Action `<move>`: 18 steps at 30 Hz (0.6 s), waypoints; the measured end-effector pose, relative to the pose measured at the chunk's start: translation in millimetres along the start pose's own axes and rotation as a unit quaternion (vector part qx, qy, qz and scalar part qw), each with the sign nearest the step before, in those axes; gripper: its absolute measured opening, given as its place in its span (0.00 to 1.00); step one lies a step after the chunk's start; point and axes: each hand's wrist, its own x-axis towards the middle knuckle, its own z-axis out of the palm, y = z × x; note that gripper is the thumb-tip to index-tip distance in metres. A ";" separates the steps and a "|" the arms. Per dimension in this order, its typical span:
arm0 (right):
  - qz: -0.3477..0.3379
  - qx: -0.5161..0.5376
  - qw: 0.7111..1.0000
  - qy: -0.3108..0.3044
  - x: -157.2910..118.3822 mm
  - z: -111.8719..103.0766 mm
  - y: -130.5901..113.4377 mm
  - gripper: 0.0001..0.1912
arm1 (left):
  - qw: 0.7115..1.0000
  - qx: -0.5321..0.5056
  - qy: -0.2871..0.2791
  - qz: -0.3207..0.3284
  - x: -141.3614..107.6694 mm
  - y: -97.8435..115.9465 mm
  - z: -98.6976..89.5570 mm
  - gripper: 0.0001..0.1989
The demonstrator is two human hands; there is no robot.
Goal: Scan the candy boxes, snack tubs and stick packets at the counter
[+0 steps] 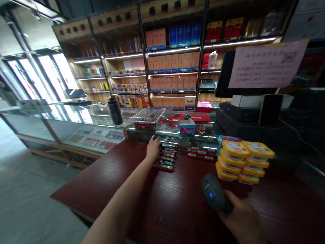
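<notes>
- So the landmark here is the yellow-lidded tubs (235, 150), stacked in two columns on the dark red table (101, 173).
- Right hand (242, 217) is nearer the camera than the tubs, wrapped around the handle of a black scanner (212, 191), with a little blue light showing on top. Pretty solid grip.
- Left hand (153, 149) is well off to the left of the tubs, arm stretched out, at the far end of the row of wrapped sticks (167, 157). Fingertips are kinda blurry, so I can't tell if they're pinching a stick or just touching.
- That row lies flat on the table, left of the tubs, running away from the camera.
- Smaller bunch of sticks (201, 154) sits just left of the tubs, between them and the row.
- Clear plastic bin (148, 117) with more sticks in it is on the glass counter, beyond the tubs and way to the left.
- Blue and pink box (187, 128), open on top, is also beyond the tubs and to the left, nearer them than the bin.
- Dark bottle (115, 112) stands farthest left of the tubs out of this lot.
</notes>
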 end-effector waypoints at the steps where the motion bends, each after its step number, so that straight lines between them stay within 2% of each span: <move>1: 0.002 -0.001 1.000 0.002 1.5 2.6 1.7 0.15 | 1.000 0.000 -0.007 -0.004 3.4 -2.0 4.7 0.10; 8: 0.040 0.013 0.997 -0.059 8.4 7.1 5.8 0.15 | 1.000 -0.009 -0.020 -0.019 16.5 -3.6 29.4 0.13; 14: 0.036 0.011 0.999 -0.035 5.5 3.1 0.2 0.14 | 1.000 -0.015 -0.008 -0.024 13.8 -0.7 28.1 0.13; 18: 0.030 -0.001 1.000 0.001 3.6 -1.5 -3.6 0.14 | 0.999 -0.032 0.034 0.018 7.6 23.1 25.6 0.15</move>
